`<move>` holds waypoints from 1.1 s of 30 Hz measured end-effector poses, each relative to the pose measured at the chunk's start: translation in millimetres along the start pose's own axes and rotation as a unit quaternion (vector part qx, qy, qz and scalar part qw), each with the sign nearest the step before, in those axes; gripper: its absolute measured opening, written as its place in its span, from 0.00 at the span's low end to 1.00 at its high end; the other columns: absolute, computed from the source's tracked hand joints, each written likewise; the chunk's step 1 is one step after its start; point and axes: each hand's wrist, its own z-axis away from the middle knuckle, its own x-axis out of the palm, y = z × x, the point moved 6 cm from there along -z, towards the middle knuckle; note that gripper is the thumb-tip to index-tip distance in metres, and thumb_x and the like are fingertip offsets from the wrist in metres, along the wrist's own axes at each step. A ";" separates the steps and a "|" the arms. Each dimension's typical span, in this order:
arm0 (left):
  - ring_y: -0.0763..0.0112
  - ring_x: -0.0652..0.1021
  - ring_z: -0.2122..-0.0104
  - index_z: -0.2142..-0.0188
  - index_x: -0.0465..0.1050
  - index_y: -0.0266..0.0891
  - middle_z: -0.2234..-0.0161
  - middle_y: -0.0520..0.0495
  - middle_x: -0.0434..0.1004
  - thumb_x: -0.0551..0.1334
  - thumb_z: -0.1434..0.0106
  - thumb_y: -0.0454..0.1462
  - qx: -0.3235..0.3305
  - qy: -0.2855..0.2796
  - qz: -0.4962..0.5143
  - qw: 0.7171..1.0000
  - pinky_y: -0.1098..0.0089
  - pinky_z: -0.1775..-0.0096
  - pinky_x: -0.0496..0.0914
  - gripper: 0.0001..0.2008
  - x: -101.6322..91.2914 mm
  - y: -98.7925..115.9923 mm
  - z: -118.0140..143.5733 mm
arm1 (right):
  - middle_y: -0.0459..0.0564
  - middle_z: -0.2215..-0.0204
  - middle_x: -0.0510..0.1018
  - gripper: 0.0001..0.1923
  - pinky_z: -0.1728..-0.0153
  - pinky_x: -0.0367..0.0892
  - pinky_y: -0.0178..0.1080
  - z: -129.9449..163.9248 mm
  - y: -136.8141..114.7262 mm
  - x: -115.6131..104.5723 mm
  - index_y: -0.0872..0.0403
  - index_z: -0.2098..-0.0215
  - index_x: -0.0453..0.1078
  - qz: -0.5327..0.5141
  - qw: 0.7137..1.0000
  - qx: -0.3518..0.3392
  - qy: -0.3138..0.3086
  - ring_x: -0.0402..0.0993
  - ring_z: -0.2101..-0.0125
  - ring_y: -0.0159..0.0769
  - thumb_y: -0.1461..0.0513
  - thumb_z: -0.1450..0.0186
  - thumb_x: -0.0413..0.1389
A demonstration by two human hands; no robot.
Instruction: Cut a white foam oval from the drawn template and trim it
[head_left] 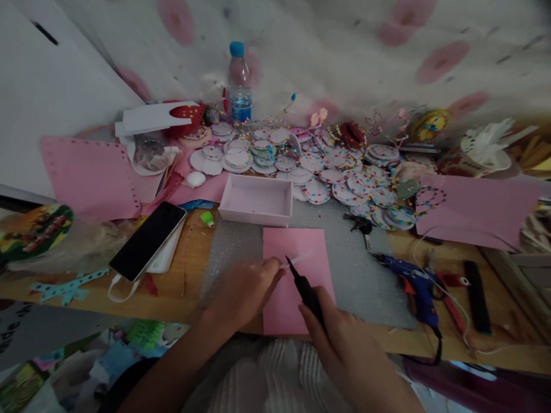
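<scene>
My left hand (247, 287) is closed, its thumb and finger pinching a thin whitish strip (305, 257) above a pink sheet of card (284, 304). In my right hand (340, 338) is a black-handled craft knife (307, 292), its slim dark tip pointing up and left, close to the strip. From this view I cannot tell whether the tip touches the strip. The pink card lies on a grey cutting mat (361, 275), just in front of a shallow open white box (256, 201).
Many round white pieces with coloured beads (316, 190) pile up behind the box. A water bottle (240, 86) stands at the back. To the left lies a phone (148, 241); to the right are keys (361, 225), a blue glue gun (415, 281) and its cord.
</scene>
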 end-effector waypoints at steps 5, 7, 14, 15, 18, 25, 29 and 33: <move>0.62 0.81 0.68 0.58 0.70 0.39 0.67 0.46 0.80 0.47 0.28 0.42 0.011 0.002 0.005 1.000 0.70 0.71 0.67 0.15 -0.6 0.8 -0.6 | 0.48 0.79 0.78 0.12 0.82 0.51 0.35 -0.7 -1.4 -1.2 0.51 0.61 0.56 0.028 1.000 0.009 0.001 0.79 0.78 0.45 0.55 0.28 0.36; 0.62 0.81 0.67 0.58 0.70 0.39 0.67 0.46 0.80 0.48 0.28 0.42 0.011 0.000 -0.001 1.000 0.69 0.70 0.68 0.15 -0.1 0.9 -0.5 | 0.49 0.78 0.79 0.11 0.82 0.50 0.35 0.0 -1.0 -1.0 0.51 0.61 0.56 0.047 0.999 0.017 -0.002 0.79 0.78 0.46 0.56 0.29 0.36; 0.60 0.81 0.66 0.55 0.71 0.38 0.67 0.44 0.81 0.48 0.28 0.42 -0.006 -0.012 -0.028 1.000 0.68 0.69 0.69 0.16 1.0 3.0 0.1 | 0.48 0.81 0.78 0.07 0.82 0.42 0.36 0.8 -2.7 2.1 0.51 0.63 0.55 0.113 0.993 0.022 0.003 0.79 0.80 0.47 0.60 0.29 0.39; 0.59 0.81 0.65 0.55 0.71 0.38 0.67 0.44 0.81 0.48 0.28 0.42 -0.007 -0.012 -0.031 0.999 0.68 0.69 0.69 0.16 0.6 3.4 0.1 | 0.48 0.81 0.78 0.06 0.82 0.41 0.36 0.6 -2.9 2.8 0.52 0.63 0.55 0.121 0.992 0.026 0.007 0.79 0.80 0.46 0.61 0.29 0.40; 0.58 0.81 0.66 0.55 0.71 0.38 0.67 0.44 0.81 0.47 0.28 0.42 -0.008 -0.016 -0.038 0.999 0.68 0.70 0.69 0.16 -0.9 4.1 0.0 | 0.49 0.80 0.79 0.04 0.82 0.41 0.36 -0.1 -3.8 5.4 0.52 0.62 0.55 0.140 0.989 0.038 0.011 0.79 0.79 0.46 0.62 0.30 0.41; 0.59 0.82 0.68 0.57 0.71 0.39 0.67 0.45 0.81 0.47 0.28 0.42 -0.026 -0.017 -0.089 0.996 0.69 0.73 0.67 0.16 -0.1 12.0 1.6 | 0.50 0.77 0.80 0.05 0.81 0.46 0.36 -0.2 0.5 3.8 0.54 0.59 0.56 0.112 0.993 0.026 0.004 0.79 0.77 0.44 0.65 0.30 0.40; 0.60 0.81 0.71 0.60 0.71 0.37 0.70 0.45 0.81 0.48 0.28 0.40 -0.004 0.017 -0.101 0.995 0.69 0.74 0.67 0.16 5.8 29.6 1.5 | 0.50 0.75 0.79 0.12 0.79 0.55 0.35 1.2 8.9 -11.2 0.57 0.51 0.55 0.090 0.995 -0.009 0.046 0.79 0.76 0.42 0.67 0.33 0.41; 0.63 0.81 0.69 0.59 0.70 0.37 0.69 0.44 0.81 0.47 0.28 0.39 -0.011 0.055 -0.086 0.995 0.70 0.72 0.69 0.14 13.8 38.7 1.4 | 0.51 0.72 0.79 0.08 0.80 0.54 0.36 0.8 15.9 -20.2 0.55 0.55 0.57 0.108 0.992 -0.029 0.061 0.79 0.77 0.42 0.65 0.32 0.42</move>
